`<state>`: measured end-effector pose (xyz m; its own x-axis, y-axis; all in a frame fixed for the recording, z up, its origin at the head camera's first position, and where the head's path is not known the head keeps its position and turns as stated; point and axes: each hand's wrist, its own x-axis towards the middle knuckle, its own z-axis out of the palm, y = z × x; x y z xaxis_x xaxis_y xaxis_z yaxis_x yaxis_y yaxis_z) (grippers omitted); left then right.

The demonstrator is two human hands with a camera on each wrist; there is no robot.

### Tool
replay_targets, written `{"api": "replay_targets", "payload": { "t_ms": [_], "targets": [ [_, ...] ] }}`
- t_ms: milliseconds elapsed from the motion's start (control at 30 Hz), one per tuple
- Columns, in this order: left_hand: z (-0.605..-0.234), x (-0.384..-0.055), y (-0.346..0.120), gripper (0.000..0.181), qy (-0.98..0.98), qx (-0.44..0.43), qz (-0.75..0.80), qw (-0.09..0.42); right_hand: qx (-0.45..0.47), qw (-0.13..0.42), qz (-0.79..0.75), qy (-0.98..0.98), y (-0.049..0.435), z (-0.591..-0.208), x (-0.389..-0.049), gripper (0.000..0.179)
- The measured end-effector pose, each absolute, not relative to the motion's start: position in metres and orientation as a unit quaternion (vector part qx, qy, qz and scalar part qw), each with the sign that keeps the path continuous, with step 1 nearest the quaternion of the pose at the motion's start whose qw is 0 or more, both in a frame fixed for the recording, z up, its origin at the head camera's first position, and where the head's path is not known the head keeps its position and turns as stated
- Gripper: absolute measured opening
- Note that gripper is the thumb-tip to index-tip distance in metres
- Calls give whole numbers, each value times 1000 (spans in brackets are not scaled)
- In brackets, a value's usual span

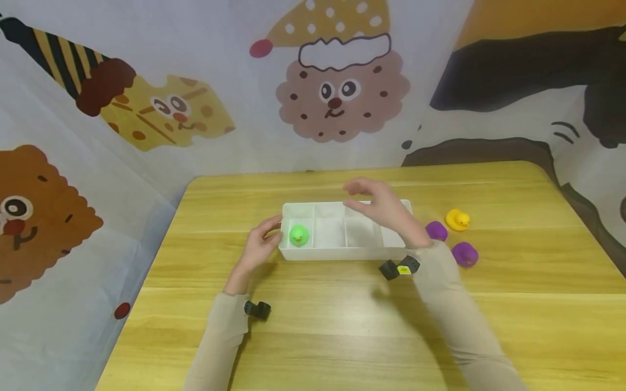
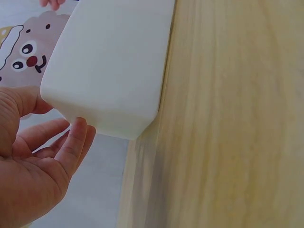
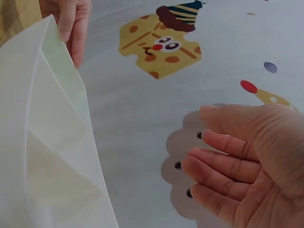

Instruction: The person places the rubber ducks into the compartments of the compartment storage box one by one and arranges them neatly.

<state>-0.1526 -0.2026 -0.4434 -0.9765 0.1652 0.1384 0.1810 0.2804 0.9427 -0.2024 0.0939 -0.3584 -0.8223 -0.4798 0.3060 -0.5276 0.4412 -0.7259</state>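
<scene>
A long white divided box (image 1: 342, 253) sits on the table, with a green rubber duck (image 1: 299, 235) in its leftmost compartment. My left hand (image 1: 259, 244) is at the box's left end. In the left wrist view, its thumb and loosely bent fingers (image 2: 71, 147) touch the outside of the end wall (image 2: 102, 114). Over the right half of the box hovers my right hand (image 1: 383, 206), its relaxed fingers and thumb apart and nothing between them. The right wrist view shows that hand's palm (image 3: 251, 166) beside the box's rim (image 3: 92, 123).
Right of the box lie a yellow duck (image 1: 457, 220) and two purple ducks, one (image 1: 465, 254) nearer me and the other (image 1: 437, 231) beside my right wrist. Behind the wooden table (image 1: 332, 331) hangs a cartoon-printed cloth (image 1: 244, 157). A small black device is strapped at each wrist.
</scene>
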Motion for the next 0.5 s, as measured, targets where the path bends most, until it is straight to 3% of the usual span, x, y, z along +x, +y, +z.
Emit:
{"api": "replay_targets", "payload": {
  "t_ms": [200,500],
  "targets": [
    [-422,-143,-196,42,-802,-109,-587,1,285,43,457,-841,112,-361,-204,33],
    [-419,-143,-194,43,-797,-100,-595,-9,230,47,469,-851,144,-362,-203,31]
  ]
}}
